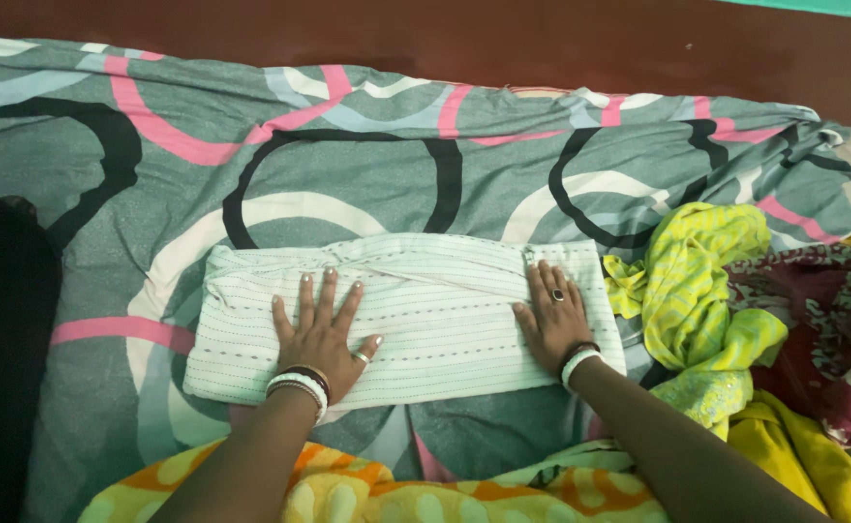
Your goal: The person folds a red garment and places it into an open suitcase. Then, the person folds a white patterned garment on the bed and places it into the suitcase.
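On patterned bedsheet [367,174] — folded white cloth [435,310]; left hand [324,334], right hand [553,324] flat on it, fingers spread, gripping nothing.

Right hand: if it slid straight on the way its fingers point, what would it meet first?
The right hand lies flat on the folded white cloth, fingers pointing up toward its far edge. Straight on, it would likely cross that edge onto the grey patterned bedsheet; nothing else shows in that line.

A white folded cloth [425,310] with thin dotted stripes lies flat as a long rectangle across the middle of the patterned grey bed sheet [348,174].
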